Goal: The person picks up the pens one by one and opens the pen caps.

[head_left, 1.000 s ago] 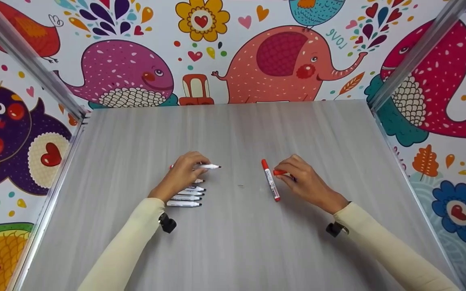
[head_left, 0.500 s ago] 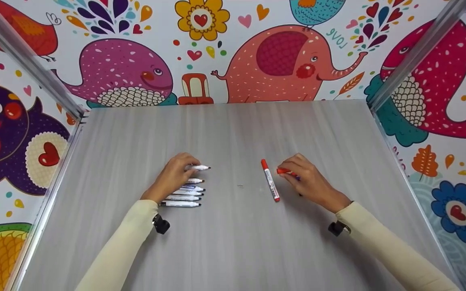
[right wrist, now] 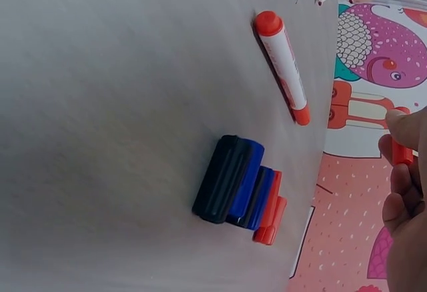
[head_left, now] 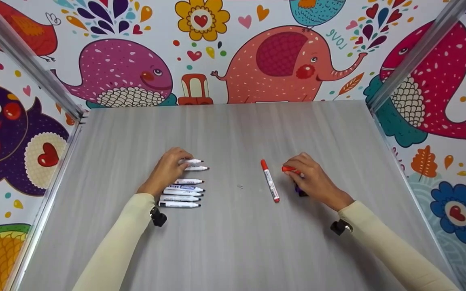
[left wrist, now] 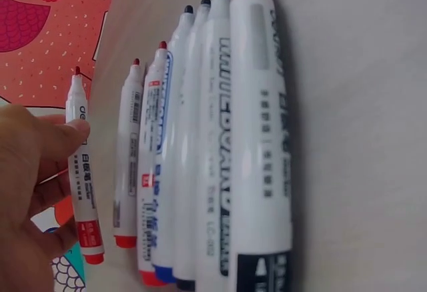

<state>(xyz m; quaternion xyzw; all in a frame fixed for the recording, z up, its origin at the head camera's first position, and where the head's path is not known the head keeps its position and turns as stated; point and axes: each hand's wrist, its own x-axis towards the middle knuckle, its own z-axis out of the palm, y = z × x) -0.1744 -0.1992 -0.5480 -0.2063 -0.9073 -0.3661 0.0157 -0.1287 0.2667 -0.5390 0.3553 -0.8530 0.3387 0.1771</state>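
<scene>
Between thumb and fingers, my left hand (head_left: pixel 167 169) pinches an uncapped red whiteboard marker (left wrist: pixel 81 165) at the far end of a row. Beside it lie several other uncapped white markers (left wrist: pixel 212 139), side by side with their tips pointing right in the head view; their tips are red or dark. My right hand (head_left: pixel 312 178) pinches a red marker cap (right wrist: pixel 402 151) above the table. Near that hand, a cluster of black, blue and red caps (right wrist: pixel 245 179) lies on the table, partly covered by the hand in the head view.
A capped red marker (head_left: pixel 270 180) lies alone on the table, left of my right hand. Small dark marks (head_left: pixel 240 187) show on the grey wooden tabletop (head_left: pixel 225 242). Walls printed with cartoon animals and metal frame posts (head_left: pixel 423 52) bound the back and sides.
My left hand has carried its marker left and away to the row's far end, beside another uncapped marker. My right hand has shifted slightly right with the red cap, and more of the caps show.
</scene>
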